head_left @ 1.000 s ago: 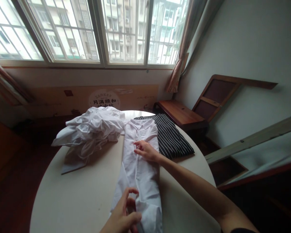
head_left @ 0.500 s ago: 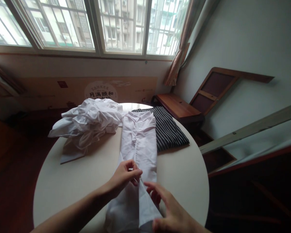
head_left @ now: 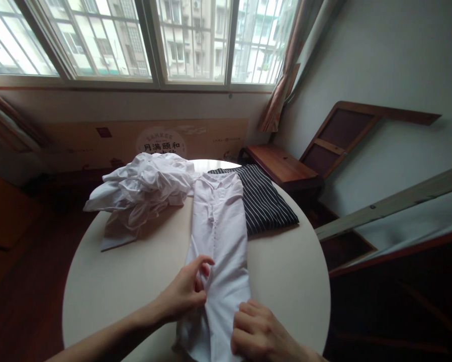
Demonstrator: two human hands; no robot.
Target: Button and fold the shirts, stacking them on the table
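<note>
A white collared shirt (head_left: 228,241) lies lengthwise down the table in a long narrow strip, its collar at the far end and its near end toward me. Over its left side is my left hand (head_left: 186,291), thumb and forefinger apart, fingers curved at the front placket. My right hand (head_left: 258,329) is closed at the lower right edge of the shirt, knuckles up, with the cloth pinched under its fingers. The fingertips of that hand are hidden.
A crumpled heap of white clothes (head_left: 146,181) sits at the table's far left. Black-and-white striped folded cloth (head_left: 267,201) lies right of the shirt, partly beneath it. The round table (head_left: 289,281) has a wooden bench (head_left: 282,163) behind it.
My left hand has let go of the placket, and its fingers have parted. My right hand has closed on the right edge, and the raised flap now lies flatter.
</note>
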